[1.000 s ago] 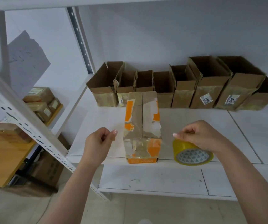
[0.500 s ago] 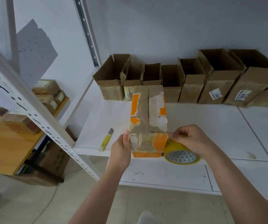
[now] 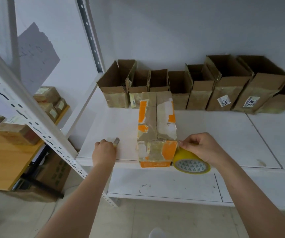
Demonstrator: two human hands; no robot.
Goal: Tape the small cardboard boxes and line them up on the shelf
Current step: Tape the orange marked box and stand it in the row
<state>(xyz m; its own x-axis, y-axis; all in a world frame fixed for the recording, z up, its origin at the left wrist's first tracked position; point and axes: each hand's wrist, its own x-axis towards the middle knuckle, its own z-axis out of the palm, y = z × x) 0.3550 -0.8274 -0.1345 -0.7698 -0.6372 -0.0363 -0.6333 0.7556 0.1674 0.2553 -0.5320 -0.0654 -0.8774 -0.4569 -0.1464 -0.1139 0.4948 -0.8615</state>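
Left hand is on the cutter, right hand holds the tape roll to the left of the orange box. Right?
Not quite. In the head view the tape roll sits to the right of the orange box, under the right hand. The left hand is on the cutter.

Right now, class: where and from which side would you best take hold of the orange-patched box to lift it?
Probably by the two long side walls of the orange-patched box, hands coming in from left and right. It lies lengthwise away from the person, its left side is free, and the tape roll crowds only its near right corner.
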